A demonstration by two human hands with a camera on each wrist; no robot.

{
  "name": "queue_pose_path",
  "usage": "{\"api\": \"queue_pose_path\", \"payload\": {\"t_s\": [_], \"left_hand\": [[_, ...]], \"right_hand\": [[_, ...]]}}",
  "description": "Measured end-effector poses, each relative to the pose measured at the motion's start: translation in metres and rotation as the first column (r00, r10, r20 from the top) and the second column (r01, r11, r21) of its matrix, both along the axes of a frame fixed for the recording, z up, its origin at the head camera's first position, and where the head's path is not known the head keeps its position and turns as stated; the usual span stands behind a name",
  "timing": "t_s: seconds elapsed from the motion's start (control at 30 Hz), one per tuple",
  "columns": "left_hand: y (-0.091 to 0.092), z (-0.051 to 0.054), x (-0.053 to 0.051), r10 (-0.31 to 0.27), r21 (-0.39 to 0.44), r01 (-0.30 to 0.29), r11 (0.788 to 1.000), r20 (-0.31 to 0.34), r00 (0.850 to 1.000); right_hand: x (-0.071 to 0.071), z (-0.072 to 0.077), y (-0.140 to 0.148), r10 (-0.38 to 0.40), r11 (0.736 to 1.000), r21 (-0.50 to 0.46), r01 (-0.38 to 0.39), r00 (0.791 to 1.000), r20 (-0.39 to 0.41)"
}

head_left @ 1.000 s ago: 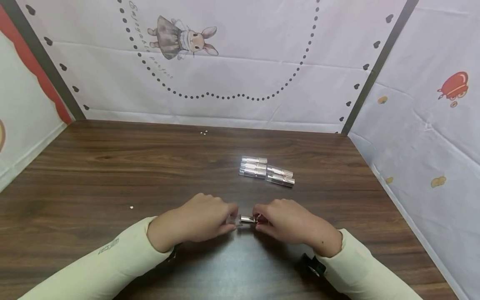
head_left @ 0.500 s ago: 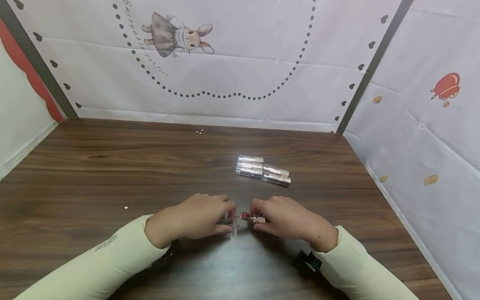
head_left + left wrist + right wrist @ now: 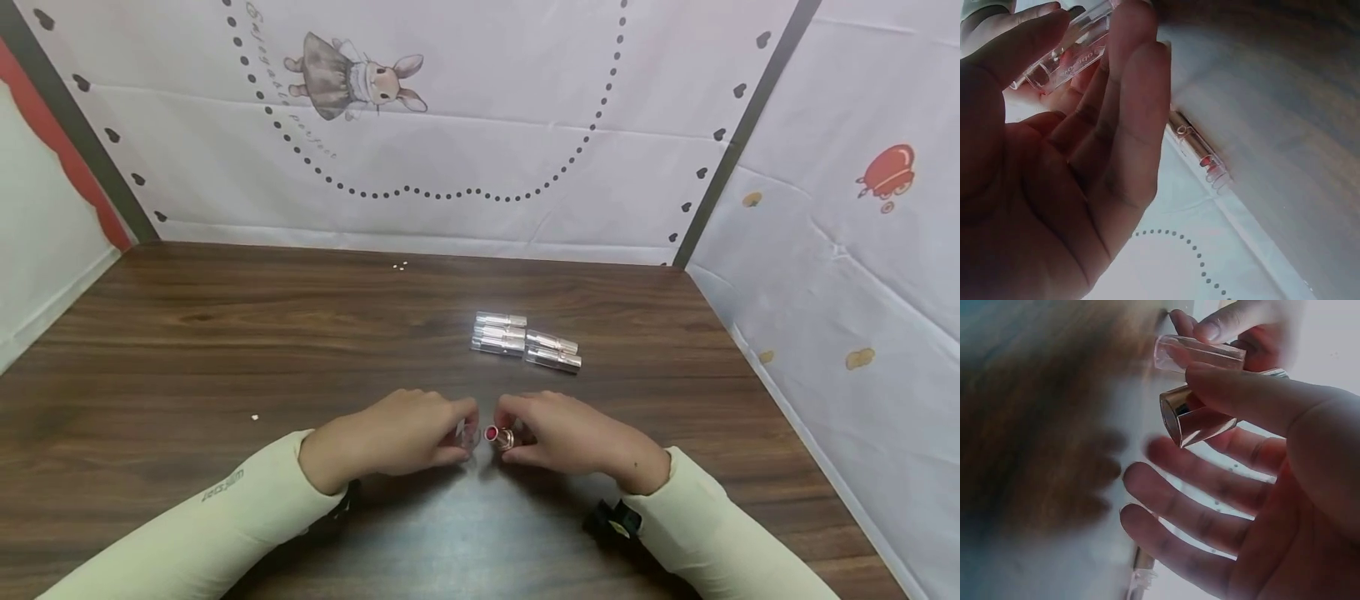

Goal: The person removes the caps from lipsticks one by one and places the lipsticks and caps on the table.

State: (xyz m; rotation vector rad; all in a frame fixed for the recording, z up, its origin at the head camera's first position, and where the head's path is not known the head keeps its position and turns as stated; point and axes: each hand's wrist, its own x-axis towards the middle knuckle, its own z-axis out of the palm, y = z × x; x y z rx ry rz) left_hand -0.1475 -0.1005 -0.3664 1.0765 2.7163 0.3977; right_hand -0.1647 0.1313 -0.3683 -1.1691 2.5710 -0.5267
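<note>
Between thumb and fingertips, my left hand point(image 3: 390, 437) pinches a clear lipstick cap point(image 3: 1082, 50). My right hand point(image 3: 573, 437) grips an uncapped lipstick point(image 3: 501, 437) by its shiny gold base point(image 3: 1204, 419); its round red end faces up toward the head camera. Cap and lipstick are apart, a small gap between them, near the middle of the table point(image 3: 337, 333). In the right wrist view the cap point(image 3: 1197, 355) appears just above the gold base. Part of the cap is hidden by the left fingers in the head view.
Several capped lipsticks point(image 3: 498, 333) lie side by side beyond the hands, with others point(image 3: 553, 358) to their right. Small white bits point(image 3: 401, 266) lie near the back edge, and one white speck point(image 3: 255, 417) lies at left. Printed cloth walls point(image 3: 480, 125) stand around the table.
One second ago cap and lipstick were in line and close together. They have come apart, and the right hand has turned the lipstick so its red end shows.
</note>
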Motion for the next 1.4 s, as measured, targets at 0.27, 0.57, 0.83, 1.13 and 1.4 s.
{"api": "queue_pose_path", "payload": {"t_s": [0.27, 0.57, 0.83, 1.13, 1.4], "left_hand": [[0.003, -0.006, -0.003, -0.002, 0.026, 0.003, 1.000, -0.039, 0.999], [0.004, -0.005, 0.000, 0.042, 0.029, -0.041, 0.999, -0.049, 0.998], [0.006, -0.005, 0.002, 0.079, 0.001, -0.079, 0.997, -0.106, 0.991], [0.010, -0.008, 0.008, 0.077, -0.009, -0.081, 0.997, -0.209, 0.975], [0.011, -0.009, 0.009, 0.059, -0.008, -0.063, 0.998, -0.262, 0.963]], "right_hand": [[-0.005, -0.008, -0.006, -0.021, 0.989, -0.145, 0.027, 0.999, 0.047], [-0.004, -0.013, -0.011, -0.037, 0.985, -0.165, 0.053, 0.995, 0.096], [-0.004, -0.013, -0.010, -0.045, 0.995, -0.085, 0.055, 0.993, 0.111], [-0.003, -0.016, -0.010, -0.037, 0.998, -0.042, 0.040, 0.997, 0.073], [-0.006, -0.012, -0.003, 0.026, 0.999, -0.029, -0.023, 0.996, 0.088]]}}
